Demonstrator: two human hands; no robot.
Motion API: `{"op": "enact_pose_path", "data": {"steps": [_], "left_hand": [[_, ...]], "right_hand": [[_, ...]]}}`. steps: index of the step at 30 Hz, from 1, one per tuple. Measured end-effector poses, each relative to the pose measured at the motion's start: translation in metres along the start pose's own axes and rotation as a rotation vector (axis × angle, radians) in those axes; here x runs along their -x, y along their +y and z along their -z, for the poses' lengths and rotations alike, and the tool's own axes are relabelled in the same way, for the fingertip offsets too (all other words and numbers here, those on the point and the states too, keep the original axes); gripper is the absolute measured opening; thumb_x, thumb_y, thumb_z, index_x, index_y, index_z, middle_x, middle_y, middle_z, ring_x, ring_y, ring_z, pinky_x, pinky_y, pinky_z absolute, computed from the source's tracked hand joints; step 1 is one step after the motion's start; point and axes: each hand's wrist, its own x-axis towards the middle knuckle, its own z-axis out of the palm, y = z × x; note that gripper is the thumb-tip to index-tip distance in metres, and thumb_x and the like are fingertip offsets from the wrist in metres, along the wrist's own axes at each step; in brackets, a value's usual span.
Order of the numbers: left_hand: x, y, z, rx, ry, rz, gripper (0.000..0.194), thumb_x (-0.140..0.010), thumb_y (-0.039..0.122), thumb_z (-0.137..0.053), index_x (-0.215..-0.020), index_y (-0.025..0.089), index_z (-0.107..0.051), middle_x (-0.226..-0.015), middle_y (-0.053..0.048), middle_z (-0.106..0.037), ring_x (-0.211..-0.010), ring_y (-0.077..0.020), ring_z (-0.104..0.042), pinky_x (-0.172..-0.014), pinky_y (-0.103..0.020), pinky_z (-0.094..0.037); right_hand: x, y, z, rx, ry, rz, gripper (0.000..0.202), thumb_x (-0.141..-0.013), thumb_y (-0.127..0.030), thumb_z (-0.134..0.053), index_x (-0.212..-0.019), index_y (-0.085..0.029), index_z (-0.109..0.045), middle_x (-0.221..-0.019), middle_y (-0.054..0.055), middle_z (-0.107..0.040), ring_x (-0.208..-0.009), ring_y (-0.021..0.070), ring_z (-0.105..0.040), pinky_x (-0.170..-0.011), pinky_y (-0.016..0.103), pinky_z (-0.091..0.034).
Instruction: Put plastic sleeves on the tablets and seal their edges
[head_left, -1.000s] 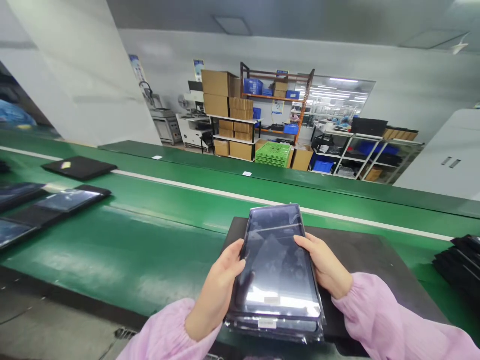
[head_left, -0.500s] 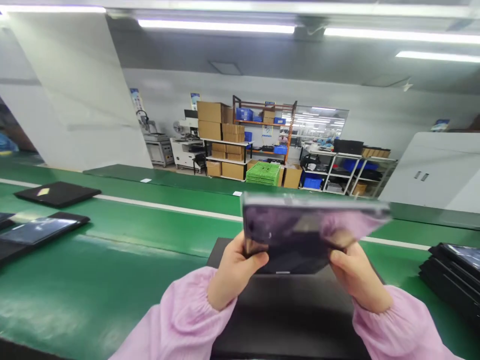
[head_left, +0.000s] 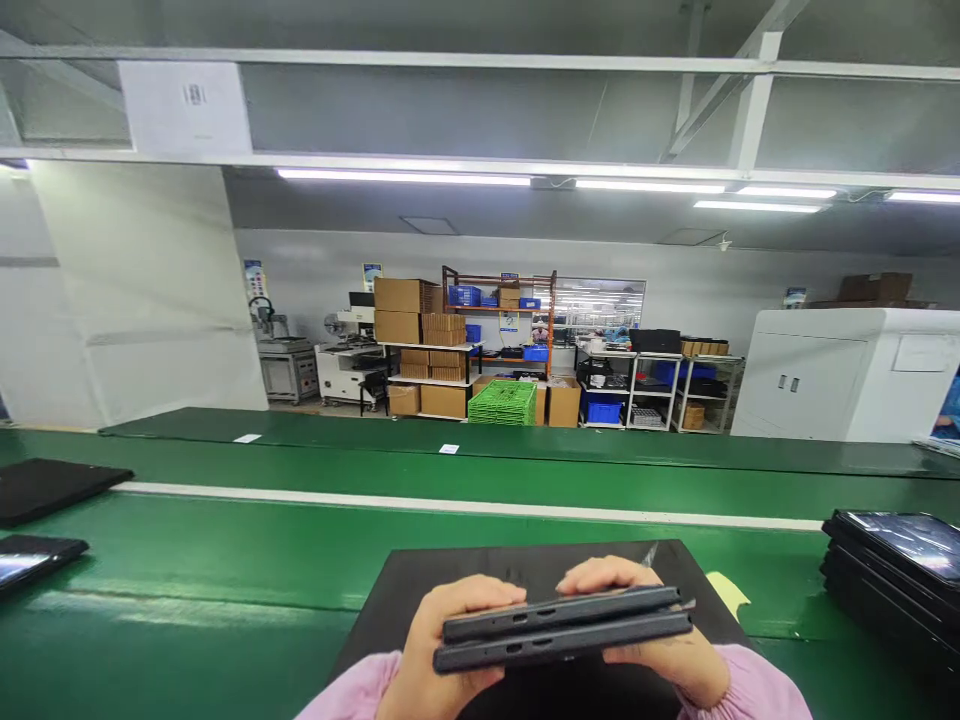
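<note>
Two thin black tablets [head_left: 566,630], one over the other with a narrow gap between them, face me edge-on and show small port slots. My left hand [head_left: 442,635] grips their left end, fingers above and below. At the right end, my right hand [head_left: 660,650] is closed round them, with its fingers over the top. A small clear strip sticks up near the right fingers. Beneath the tablets lies a wide black board [head_left: 397,590] on the green worktop [head_left: 225,560]. A pale yellow slip [head_left: 727,593] lies at the board's right edge.
A stack of black tablets [head_left: 892,585] stands on the right. On the left lie a black slab [head_left: 56,488] and a tablet with a shiny screen [head_left: 34,560]. A white line [head_left: 450,507] crosses the worktop. Shelves with cartons [head_left: 401,310] stand beyond.
The held tablets have turned from showing a glossy screen to lying nearly flat, edge toward me, and are lower. The view has tilted up and shifted. Both hands keep hold.
</note>
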Motion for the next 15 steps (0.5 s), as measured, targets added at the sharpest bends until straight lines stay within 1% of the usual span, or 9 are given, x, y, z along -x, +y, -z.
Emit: {"op": "enact_pose_path", "data": {"steps": [1, 2, 4, 6, 10, 15], "left_hand": [[0.003, -0.001, 0.0, -0.009, -0.001, -0.026, 0.035, -0.071, 0.049, -0.066, -0.1, 0.028, -0.067, -0.093, -0.004, -0.071, -0.084, -0.0224, -0.066, -0.076, -0.03, -0.052], [0.006, -0.001, 0.0, -0.015, 0.001, -0.037, 0.035, -0.072, 0.047, -0.066, -0.102, 0.029, -0.065, -0.094, -0.003, -0.071, -0.085, -0.0217, -0.066, -0.077, -0.03, -0.052], [0.009, -0.001, -0.001, -0.015, 0.013, -0.038, 0.035, -0.072, 0.047, -0.066, -0.103, 0.031, -0.064, -0.096, -0.002, -0.071, -0.089, -0.0211, -0.065, -0.08, -0.031, -0.051], [0.008, 0.0, -0.001, -0.01, 0.019, -0.034, 0.034, -0.073, 0.048, -0.066, -0.103, 0.032, -0.064, -0.095, -0.001, -0.071, -0.089, -0.0206, -0.065, -0.081, -0.03, -0.05], [0.0, 0.004, -0.004, 0.029, -0.002, 0.004, 0.032, -0.072, 0.049, -0.066, -0.097, 0.029, -0.067, -0.092, -0.002, -0.072, -0.084, -0.0194, -0.065, -0.078, -0.028, -0.05], [-0.006, 0.008, -0.013, 0.149, 0.027, 0.072, 0.031, -0.068, 0.046, -0.071, -0.091, 0.025, -0.07, -0.087, -0.005, -0.072, -0.081, -0.0206, -0.065, -0.075, -0.029, -0.05]], "right_hand": [[0.002, -0.002, 0.0, 0.021, -0.02, 0.026, 0.039, -0.069, -0.038, -0.075, -0.105, -0.026, -0.064, -0.104, 0.008, -0.065, -0.102, 0.0257, -0.057, -0.09, 0.04, -0.044], [0.003, -0.005, 0.0, 0.036, -0.023, 0.055, 0.035, -0.07, -0.034, -0.075, -0.103, -0.026, -0.065, -0.102, 0.007, -0.066, -0.101, 0.0248, -0.058, -0.088, 0.039, -0.045], [0.005, -0.007, -0.001, 0.054, -0.014, 0.092, 0.036, -0.071, -0.029, -0.074, -0.105, -0.027, -0.064, -0.104, 0.007, -0.066, -0.102, 0.0238, -0.058, -0.088, 0.038, -0.046], [0.005, -0.008, -0.001, 0.059, -0.017, 0.097, 0.036, -0.072, -0.027, -0.074, -0.106, -0.028, -0.064, -0.105, 0.006, -0.066, -0.102, 0.0234, -0.058, -0.087, 0.037, -0.046], [0.003, -0.005, 0.003, 0.051, -0.048, 0.07, 0.033, -0.074, -0.029, -0.072, -0.106, -0.029, -0.064, -0.106, 0.005, -0.065, -0.101, 0.0233, -0.058, -0.088, 0.039, -0.045], [0.008, 0.005, 0.014, 0.104, -0.088, -0.051, 0.031, -0.078, -0.038, -0.067, -0.108, -0.03, -0.062, -0.111, 0.006, -0.062, -0.106, 0.0262, -0.054, -0.095, 0.045, -0.04]]}}
